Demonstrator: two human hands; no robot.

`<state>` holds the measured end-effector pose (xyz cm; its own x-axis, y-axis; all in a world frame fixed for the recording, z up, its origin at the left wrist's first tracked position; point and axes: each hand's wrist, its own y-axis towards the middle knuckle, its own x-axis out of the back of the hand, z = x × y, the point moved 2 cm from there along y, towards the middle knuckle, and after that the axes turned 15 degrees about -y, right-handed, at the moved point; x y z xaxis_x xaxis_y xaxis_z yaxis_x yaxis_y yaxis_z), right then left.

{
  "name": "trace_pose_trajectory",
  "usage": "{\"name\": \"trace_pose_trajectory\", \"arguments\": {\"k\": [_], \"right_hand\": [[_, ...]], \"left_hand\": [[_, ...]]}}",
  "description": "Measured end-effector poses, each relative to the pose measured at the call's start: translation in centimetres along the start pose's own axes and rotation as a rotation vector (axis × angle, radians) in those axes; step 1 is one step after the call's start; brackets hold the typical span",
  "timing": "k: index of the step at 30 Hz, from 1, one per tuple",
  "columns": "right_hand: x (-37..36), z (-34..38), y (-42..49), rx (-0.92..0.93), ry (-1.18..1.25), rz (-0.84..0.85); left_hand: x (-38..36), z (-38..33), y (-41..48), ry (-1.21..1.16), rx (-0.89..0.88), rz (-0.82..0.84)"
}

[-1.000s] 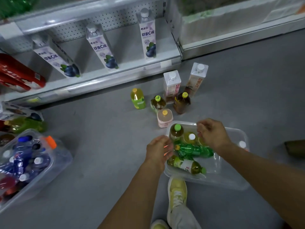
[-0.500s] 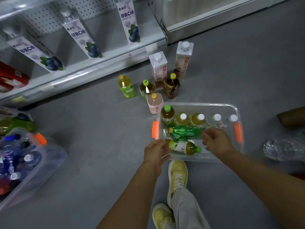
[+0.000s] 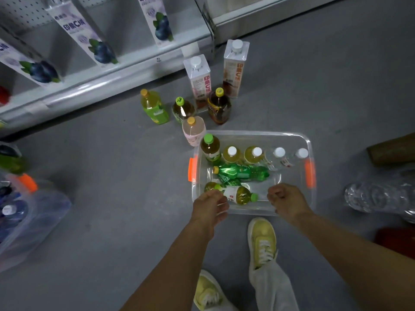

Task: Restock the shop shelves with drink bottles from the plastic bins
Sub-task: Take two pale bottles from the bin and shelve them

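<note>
Masking the bin's (image 3: 253, 133) near-left corner, the left hand (image 3: 208, 207), grip unclear.

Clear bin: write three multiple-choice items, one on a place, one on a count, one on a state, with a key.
1. The pink bottle stands: A in the clear bin; B on the shelf; C on the floor beside the bin.
2. White caps in the bin: A four; B two; C six.
3. The dark green bottle is: A upright; B on its side; C upside down.
Key: C, outside the rim; A, four in the back row; B, yellow cap points left.
</note>
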<state>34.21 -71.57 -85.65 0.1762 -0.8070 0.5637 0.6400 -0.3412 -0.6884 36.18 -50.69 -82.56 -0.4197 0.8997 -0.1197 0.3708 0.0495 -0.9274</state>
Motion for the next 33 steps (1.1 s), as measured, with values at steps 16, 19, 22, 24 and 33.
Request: {"name": "trace_pose_trajectory", "arguments": {"k": [16,19,22,24,33], "right_hand": [[4.2,5.2,7.9,0.501,-0.792,-0.103],[3.6,6.5,9.7,0.572,-1.015,-0.155],[2.7,6.7,11.6,0.574,-1.138,-0.165],[2.1,6.5,12.7,0.566,-1.162,-0.152],[0.0,5.7,15.5,0.611,-1.26,-0.134]], "left_hand": [[-8.2,-1.5,7.1,0.264,-0.2,-0.083],[-8.3,-2.0,8.9,0.331,-0.253,-0.083],[-8.6,-2.2,10.3,0.455,-0.346,-0.082],[-8.7,-1.9,11.4,0.511,-0.401,-0.061],[-9.4,-2.1,15.7,0.739,-0.612,-0.099]]}}
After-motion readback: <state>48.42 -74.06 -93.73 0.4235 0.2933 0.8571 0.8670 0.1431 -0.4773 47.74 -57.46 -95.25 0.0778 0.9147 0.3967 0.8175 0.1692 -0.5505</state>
